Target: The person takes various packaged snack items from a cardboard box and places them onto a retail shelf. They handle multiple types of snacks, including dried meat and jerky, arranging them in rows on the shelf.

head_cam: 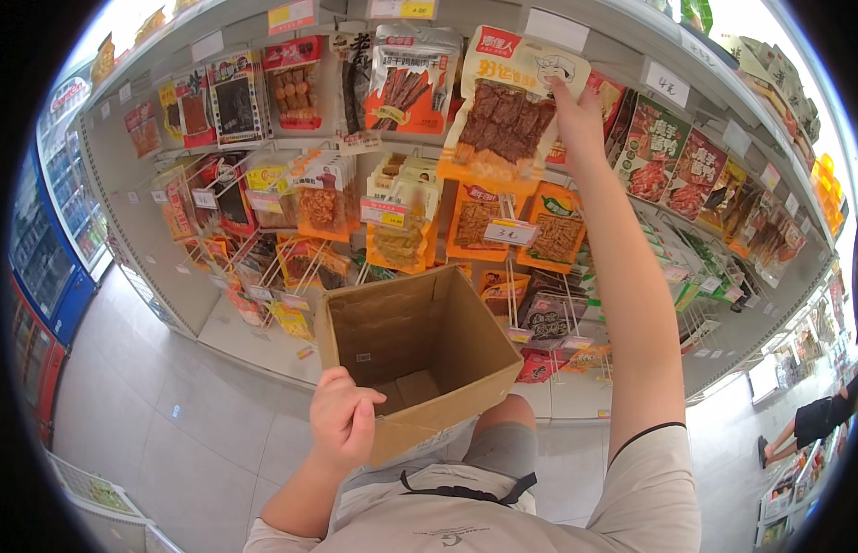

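Note:
My left hand (pixel 342 418) grips the near left rim of an open cardboard box (pixel 449 408), which I hold in front of my body. Inside the box only bare cardboard walls and flaps show. My right arm reaches up to the rack, where my right hand (pixel 579 121) holds the right edge of a cream and orange snack packet (pixel 505 114) with dark dried pieces behind its window. Its thumb lies on the packet's front. Whether the packet still hangs on a hook cannot be told. Left of it hangs a red and silver pouch (pixel 411 79) of dried meat strips.
Wire hooks hold rows of snack packets, among them an orange one (pixel 551 228) and a green one (pixel 651 148). Price tags (pixel 510 233) stick out in front. A blue-framed cooler (pixel 55 276) stands at the left. Another person's legs (pixel 792 435) show at the far right.

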Available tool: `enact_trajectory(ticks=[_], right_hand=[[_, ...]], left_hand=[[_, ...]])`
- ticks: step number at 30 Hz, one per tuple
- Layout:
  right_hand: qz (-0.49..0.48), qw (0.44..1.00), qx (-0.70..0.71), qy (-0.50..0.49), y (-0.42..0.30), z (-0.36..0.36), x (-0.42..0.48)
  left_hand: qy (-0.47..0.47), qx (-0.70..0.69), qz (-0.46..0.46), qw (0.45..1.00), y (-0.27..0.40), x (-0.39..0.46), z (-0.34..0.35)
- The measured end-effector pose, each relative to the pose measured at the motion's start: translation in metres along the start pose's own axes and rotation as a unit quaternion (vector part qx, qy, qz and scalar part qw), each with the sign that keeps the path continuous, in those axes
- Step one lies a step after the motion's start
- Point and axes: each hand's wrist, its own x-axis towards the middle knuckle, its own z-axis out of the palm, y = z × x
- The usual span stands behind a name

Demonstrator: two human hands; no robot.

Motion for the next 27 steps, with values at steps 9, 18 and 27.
enact_trajectory(ticks=[9,18,27], right_hand=[[-0.387,0.814,-0.427,0.072,0.059,0.011,-0.02],[-0.193,0.736,-0.637,-0.124,0.088,0.029,0.013],[-0.307,0.916,-0.225,-0.126,0.045,0.027,-0.065]], left_hand=[[0.009,-0.003,-0.002,1.0,-0.005,-0.004,-0.005],[-0.009,-0.01,0.0,1.0,-0.005,0.003,-0.003],[-0.08,-0.023,0.013,0.996,0.002,-0.002,-0.009]])
